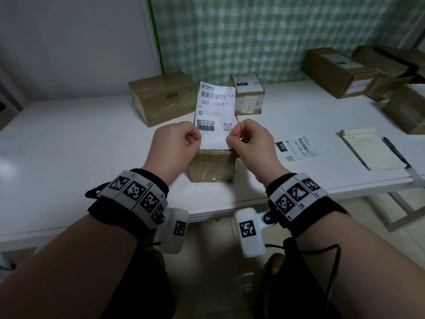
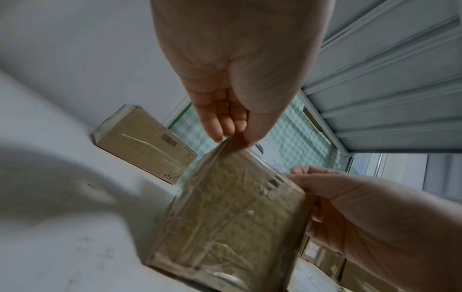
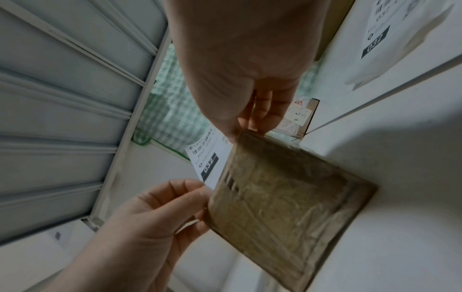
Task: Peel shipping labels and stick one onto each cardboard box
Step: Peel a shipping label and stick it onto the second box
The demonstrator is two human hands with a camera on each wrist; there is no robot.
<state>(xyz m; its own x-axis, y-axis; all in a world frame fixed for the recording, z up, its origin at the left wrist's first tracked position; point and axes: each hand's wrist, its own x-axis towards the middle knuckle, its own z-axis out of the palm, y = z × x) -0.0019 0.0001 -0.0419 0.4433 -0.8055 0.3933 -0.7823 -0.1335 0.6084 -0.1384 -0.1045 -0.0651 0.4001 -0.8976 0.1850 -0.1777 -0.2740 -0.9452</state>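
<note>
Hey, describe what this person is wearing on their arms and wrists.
Both forearms are bare, with no sleeves. Each wrist has a black fabric strap carrying a band of white blocks printed with black square tags. A white camera unit with its own tag hangs under each wrist, and a black cable trails from the right one.

Bare counter (image 1: 80, 139) lies open to the left. Ahead, a big box (image 1: 161, 97) and a labelled box (image 1: 249, 94) stand close together. Rightward lie a loose label (image 1: 296, 147) and notepad (image 1: 372, 149), with stacked boxes (image 1: 340, 70) behind.
</note>
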